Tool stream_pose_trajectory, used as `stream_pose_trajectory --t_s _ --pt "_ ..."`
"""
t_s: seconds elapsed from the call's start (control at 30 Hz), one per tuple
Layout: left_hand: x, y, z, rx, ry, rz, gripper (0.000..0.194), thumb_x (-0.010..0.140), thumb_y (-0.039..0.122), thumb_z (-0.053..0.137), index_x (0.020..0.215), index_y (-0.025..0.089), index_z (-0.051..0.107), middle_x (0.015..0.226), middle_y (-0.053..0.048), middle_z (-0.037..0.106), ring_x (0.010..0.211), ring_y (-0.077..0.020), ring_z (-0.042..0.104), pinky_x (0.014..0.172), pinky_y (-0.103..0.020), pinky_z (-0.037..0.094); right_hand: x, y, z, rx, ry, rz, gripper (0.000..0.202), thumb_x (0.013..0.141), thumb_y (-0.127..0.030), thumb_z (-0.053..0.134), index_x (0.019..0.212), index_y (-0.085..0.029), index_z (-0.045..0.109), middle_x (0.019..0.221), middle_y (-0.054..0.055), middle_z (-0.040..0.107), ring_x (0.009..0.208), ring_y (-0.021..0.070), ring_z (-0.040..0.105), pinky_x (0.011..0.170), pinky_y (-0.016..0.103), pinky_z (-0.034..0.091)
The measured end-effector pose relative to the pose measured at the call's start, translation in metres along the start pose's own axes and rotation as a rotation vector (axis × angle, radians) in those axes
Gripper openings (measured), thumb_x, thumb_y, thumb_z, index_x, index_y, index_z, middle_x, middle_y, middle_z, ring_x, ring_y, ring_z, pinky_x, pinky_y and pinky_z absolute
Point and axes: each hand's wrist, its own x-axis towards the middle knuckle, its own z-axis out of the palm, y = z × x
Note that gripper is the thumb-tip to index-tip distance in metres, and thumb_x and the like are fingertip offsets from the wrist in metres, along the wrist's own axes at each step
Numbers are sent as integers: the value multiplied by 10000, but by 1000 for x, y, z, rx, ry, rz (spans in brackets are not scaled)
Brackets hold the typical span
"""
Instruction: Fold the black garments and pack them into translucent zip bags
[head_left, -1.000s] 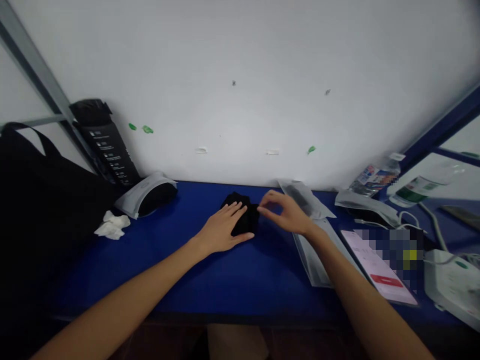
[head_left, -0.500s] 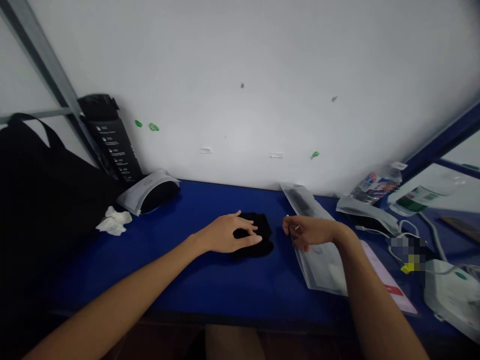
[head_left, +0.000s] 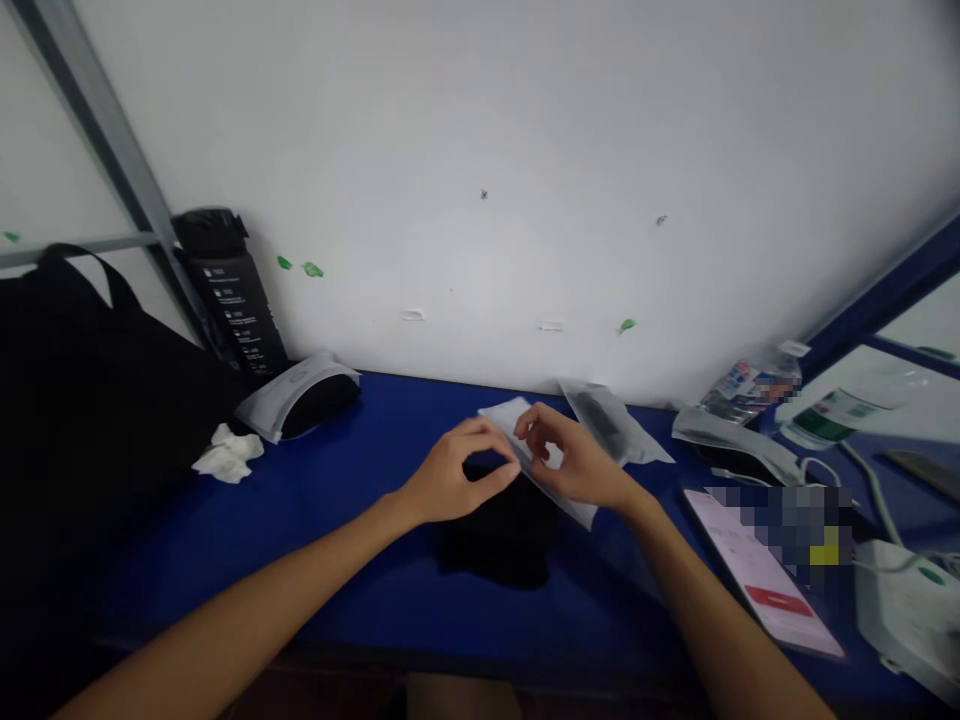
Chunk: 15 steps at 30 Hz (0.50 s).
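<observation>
My left hand (head_left: 457,468) is curled, with thumb and fingertips pinched at the near edge of a whitish frosted zip bag (head_left: 574,508). From the other side, my right hand (head_left: 574,460) has its fingers bent and closed on the same bag, close to my left fingertips. The bag slants between both hands, partly covered by the right one. Just below the hands a folded black cloth (head_left: 499,545) lies on the blue table (head_left: 337,580); its far part is hidden by my left hand and the bag.
Another frosted bag with something dark inside (head_left: 604,425) lies behind my right hand. Left are a black pouch (head_left: 319,400), crumpled tissue (head_left: 229,455), black bottle (head_left: 232,300) and black bag (head_left: 97,390). Right are a phone (head_left: 765,570), plastic bottles (head_left: 750,380), cables and a white box (head_left: 907,610).
My right hand has brought the frosted bag leftward to the left hand, uncovering more of the phone. My left hand has closed at the bag's edge. The black cloth now lies nearer to me.
</observation>
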Motion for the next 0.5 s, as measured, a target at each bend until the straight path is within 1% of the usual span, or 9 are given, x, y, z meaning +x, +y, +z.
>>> stream_pose_trajectory --t_s 0.03,0.07,0.1,0.17,0.23,0.3,0.33,0.4,0.5 --pt "0 -1 0 94 97 7 152 962 331 671 1051 234 746 1135 -73 701 1126 -231 647 1043 -407 487 1 -2 5 -17 24 -40 391 770 -53 597 1107 -247 552 977 -2 568 783 148 564 731 306 493" --pt "1 -2 -1 191 159 -2 169 946 311 686 1095 246 733 1179 -75 679 1165 -243 622 1061 -434 462 1 -4 10 -29 46 -82 379 791 -50 594 1112 -247 552 994 8 577 818 159 582 757 317 507" --pt "1 -5 -2 280 185 -23 179 937 296 693 1109 259 725 1198 -70 669 1183 -253 604 1061 -453 443 2 -5 14 -39 64 -122 357 813 -47 589 1108 -246 554 1010 19 585 853 170 596 780 327 519" --pt "2 -13 -3 390 147 -75 103 941 284 690 1037 270 726 1150 -43 689 1157 -259 605 1029 -463 423 4 -8 23 -68 98 -197 292 861 -46 571 1075 -244 562 1028 36 594 900 183 609 803 336 532" --pt "2 -21 -3 396 73 -104 35 942 258 691 971 259 709 1057 -11 721 1092 -244 636 1000 -448 414 5 -9 30 -126 155 -259 232 904 -42 545 1021 -242 565 1009 41 597 918 189 609 817 337 532" --pt "1 -25 -3 365 42 -103 97 932 194 677 1011 250 679 1020 6 737 1045 -223 665 980 -425 416 6 -9 36 -190 220 -311 212 936 -40 522 982 -241 567 994 45 602 928 193 613 826 337 528" --pt "1 -26 -4 358 53 -95 153 925 151 656 1045 246 660 1020 7 738 1029 -213 673 967 -412 421 6 -8 38 -214 252 -333 209 948 -42 514 968 -242 571 992 47 607 929 194 618 826 338 527" --pt "0 -25 -5 373 125 -66 239 903 64 587 1065 236 627 1038 -3 730 1020 -201 672 936 -387 436 5 -6 41 -253 314 -357 210 967 -54 501 947 -245 587 1006 54 619 932 199 630 826 343 530" --pt "0 -21 -11 412 234 14 292 863 -10 507 986 226 629 1121 -22 720 1071 -193 656 936 -372 448 4 -2 42 -315 390 -295 242 996 -85 459 910 -251 613 1022 69 630 961 216 639 854 373 535"
